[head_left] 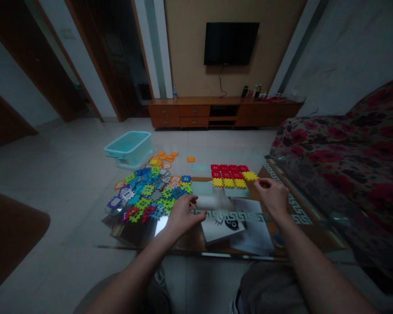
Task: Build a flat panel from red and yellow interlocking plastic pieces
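My right hand [272, 194] pinches a yellow interlocking tile [249, 175] by its near edge, at the right end of a yellow row. Beside it lie yellow tiles [228, 183] in a line, with two rows of red tiles [226, 171] behind them. Over the glass table, my left hand [186, 213] has its thumb and fingers apart and holds nothing. Just left of that hand spreads a mixed pile of tiles [155, 192] in green, blue, grey, purple and red. Orange tiles [165, 158] lie at the pile's far end.
A teal plastic bin [128, 148] stands at the table's far left. Under the glass tabletop [190, 250] are papers and a white box [221, 229]. A flowered sofa [340, 135] borders the right side; a low wooden cabinet [194, 115] stands against the far wall.
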`<action>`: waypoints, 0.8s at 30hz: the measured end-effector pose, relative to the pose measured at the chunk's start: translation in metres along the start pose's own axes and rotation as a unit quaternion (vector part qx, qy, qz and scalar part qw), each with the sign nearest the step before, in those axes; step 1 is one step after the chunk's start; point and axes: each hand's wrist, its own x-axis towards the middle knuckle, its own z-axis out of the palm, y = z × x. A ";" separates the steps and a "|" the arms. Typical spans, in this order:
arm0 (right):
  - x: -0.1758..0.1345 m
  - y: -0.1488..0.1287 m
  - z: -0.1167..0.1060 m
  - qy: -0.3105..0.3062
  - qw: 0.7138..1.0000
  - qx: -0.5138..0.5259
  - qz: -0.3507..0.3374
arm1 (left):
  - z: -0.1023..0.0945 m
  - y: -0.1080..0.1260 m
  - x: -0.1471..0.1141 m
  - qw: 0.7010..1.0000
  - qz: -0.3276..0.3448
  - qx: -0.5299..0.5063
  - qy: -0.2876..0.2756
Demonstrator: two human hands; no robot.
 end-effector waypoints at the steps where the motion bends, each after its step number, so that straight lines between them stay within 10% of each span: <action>1: 0.001 0.010 0.003 -0.001 1.000 -0.002 0.016 | 0.000 0.000 0.000 1.000 0.001 0.001 -0.001; 24: -0.018 0.074 0.057 -0.070 0.991 -0.064 0.090 | 0.006 -0.007 0.001 0.999 0.029 0.019 -0.024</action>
